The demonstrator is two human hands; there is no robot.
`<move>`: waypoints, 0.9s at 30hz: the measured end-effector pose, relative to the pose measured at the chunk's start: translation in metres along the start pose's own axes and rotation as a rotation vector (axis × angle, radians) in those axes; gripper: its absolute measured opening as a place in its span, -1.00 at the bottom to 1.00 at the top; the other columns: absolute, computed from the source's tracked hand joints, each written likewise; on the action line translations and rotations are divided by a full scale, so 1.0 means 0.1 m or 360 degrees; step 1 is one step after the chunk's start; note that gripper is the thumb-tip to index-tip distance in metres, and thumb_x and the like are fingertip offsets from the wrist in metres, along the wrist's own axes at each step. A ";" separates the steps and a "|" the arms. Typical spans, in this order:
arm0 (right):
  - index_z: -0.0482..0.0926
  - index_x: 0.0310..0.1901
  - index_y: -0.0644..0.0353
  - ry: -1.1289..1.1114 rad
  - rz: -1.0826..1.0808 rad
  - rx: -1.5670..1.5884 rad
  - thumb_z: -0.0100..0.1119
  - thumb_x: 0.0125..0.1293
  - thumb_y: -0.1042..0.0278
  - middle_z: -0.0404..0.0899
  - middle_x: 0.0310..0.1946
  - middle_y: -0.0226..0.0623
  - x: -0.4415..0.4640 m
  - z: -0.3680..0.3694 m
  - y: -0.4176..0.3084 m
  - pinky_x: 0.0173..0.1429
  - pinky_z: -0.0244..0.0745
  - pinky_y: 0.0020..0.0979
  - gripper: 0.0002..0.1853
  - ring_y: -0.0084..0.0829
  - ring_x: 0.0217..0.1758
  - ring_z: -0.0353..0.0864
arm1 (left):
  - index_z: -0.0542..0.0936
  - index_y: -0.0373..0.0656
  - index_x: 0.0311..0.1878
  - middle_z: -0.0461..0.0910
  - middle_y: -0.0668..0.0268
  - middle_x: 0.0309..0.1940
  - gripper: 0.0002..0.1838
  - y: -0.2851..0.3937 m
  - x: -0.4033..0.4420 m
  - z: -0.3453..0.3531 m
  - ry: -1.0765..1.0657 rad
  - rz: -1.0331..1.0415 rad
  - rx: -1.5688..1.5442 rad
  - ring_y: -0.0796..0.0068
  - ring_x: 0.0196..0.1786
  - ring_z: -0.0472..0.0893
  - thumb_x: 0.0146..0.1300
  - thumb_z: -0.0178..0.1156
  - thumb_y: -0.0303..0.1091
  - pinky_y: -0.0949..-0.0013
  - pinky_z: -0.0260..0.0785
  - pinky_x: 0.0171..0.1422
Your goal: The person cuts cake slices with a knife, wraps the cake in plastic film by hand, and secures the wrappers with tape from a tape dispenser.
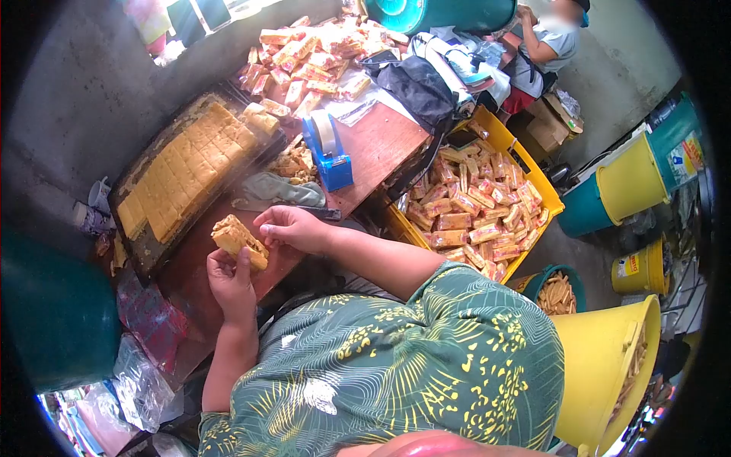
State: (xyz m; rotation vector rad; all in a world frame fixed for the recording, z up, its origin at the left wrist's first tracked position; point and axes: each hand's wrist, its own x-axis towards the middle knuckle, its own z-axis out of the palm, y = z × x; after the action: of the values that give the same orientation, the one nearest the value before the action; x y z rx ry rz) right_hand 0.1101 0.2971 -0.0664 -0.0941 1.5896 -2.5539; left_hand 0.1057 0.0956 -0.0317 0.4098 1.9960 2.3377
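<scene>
A golden-brown piece of baked food (239, 241) is held over the front of the reddish table (381, 145). My left hand (230, 282) grips its lower side between thumb and fingers. Close to its right side is my right hand (288, 228), fingers bent together near the piece's edge; whether they pinch anything is too small to tell. A dark tray (164, 259) with a cut yellow slab (190, 171) lies to the left. Beyond my hands are a grey-green cloth (278, 192), crumbly scraps (295, 161) and a blue tape dispenser (332, 164).
Wrapped pieces (304, 61) are heaped at the table's back. A yellow crate (544, 190) of wrapped pieces stands right, near a yellow bucket (594, 365). Behind, a person (552, 46) sits near a teal tub (457, 11). A dark green container (53, 305) is at left.
</scene>
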 end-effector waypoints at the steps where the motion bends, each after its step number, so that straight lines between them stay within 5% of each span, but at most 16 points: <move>1: 0.53 0.22 0.25 0.0003 0.0007 0.0002 0.25 0.58 0.29 0.66 -0.15 -0.43 -0.01 0.00 -0.01 0.02 0.62 -0.47 -0.68 -0.60 -0.14 0.65 | 0.48 -0.20 0.07 0.60 0.36 -0.10 -0.71 0.03 -0.01 0.02 0.0004 0.0005 -0.0005 0.64 -0.07 0.59 0.45 0.39 -0.40 0.49 0.48 0.09; 8: 0.55 0.23 0.25 0.0043 -0.0018 -0.0093 0.24 0.57 0.30 0.66 -0.13 -0.42 -0.03 0.01 -0.03 0.06 0.62 -0.45 -0.68 -0.60 -0.10 0.65 | 0.48 -0.25 0.18 0.62 0.25 0.04 -0.68 -0.04 0.01 -0.07 -0.0061 -0.0083 -0.0217 0.51 0.02 0.63 0.49 0.33 -0.41 0.38 0.52 0.20; 12: 0.55 0.26 0.27 0.0137 0.0064 -0.0299 0.21 0.59 0.24 0.68 -0.05 -0.36 -0.06 0.01 -0.06 0.11 0.63 -0.40 -0.64 -0.56 -0.05 0.65 | 0.44 -0.29 0.33 0.61 0.15 0.17 -0.59 0.03 0.02 -0.05 -0.0166 -0.0444 -0.0680 0.33 0.20 0.66 0.58 0.21 -0.29 0.24 0.51 0.37; 19: 0.51 0.29 0.26 -0.0026 0.0037 0.0160 0.07 0.66 0.36 0.66 -0.05 -0.35 -0.08 -0.10 0.01 0.12 0.62 -0.39 -0.71 -0.51 -0.04 0.67 | 0.43 -0.25 0.34 0.62 0.17 0.20 -0.59 0.03 0.03 -0.14 -0.0375 -0.0594 -0.1218 0.32 0.23 0.67 0.60 0.17 -0.22 0.17 0.53 0.42; 27: 0.07 0.59 0.23 -0.0151 -0.0025 -0.0001 0.18 0.59 0.24 0.41 0.35 -0.20 -0.17 0.47 -0.11 0.47 0.47 -0.25 -0.30 -0.34 0.40 0.50 | 0.48 -0.23 0.26 0.62 0.21 0.11 -0.63 0.04 0.03 -0.23 -0.0259 -0.0579 -0.1019 0.37 0.16 0.65 0.56 0.24 -0.22 0.22 0.53 0.35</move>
State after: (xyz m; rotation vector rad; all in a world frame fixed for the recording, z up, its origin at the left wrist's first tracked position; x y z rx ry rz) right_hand 0.1316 0.2624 -0.0356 -0.2250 1.5611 -2.5204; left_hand 0.0982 0.0729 -0.0307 0.1693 1.0500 2.4234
